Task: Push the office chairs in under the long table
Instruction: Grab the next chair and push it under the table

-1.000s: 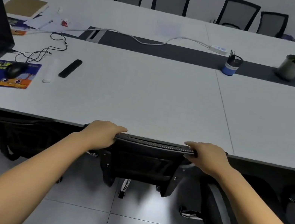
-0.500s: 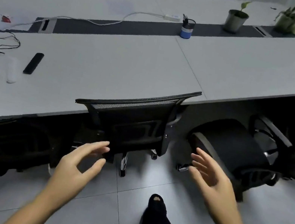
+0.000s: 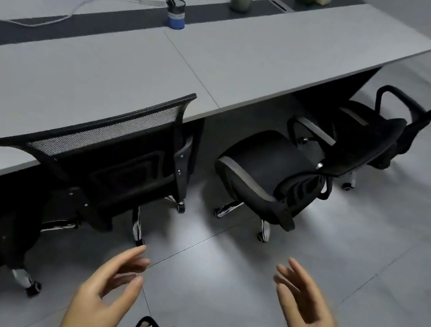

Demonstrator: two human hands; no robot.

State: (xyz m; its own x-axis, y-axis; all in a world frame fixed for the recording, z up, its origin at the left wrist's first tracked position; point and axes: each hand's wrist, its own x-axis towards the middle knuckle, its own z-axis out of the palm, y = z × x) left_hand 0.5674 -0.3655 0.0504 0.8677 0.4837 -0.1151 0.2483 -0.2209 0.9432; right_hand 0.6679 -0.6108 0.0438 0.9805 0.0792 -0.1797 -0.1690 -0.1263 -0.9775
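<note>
Here both hands, left hand [image 3: 103,285] and right hand [image 3: 306,309], hover spread, empty; no writing legible.

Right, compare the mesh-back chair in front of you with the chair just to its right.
The mesh-back chair is pushed in, its back against the long table; the right-hand chair sits out on the floor, seat exposed. The first squarely faces the table; the second is turned at an angle. Both are black on castors.
</note>
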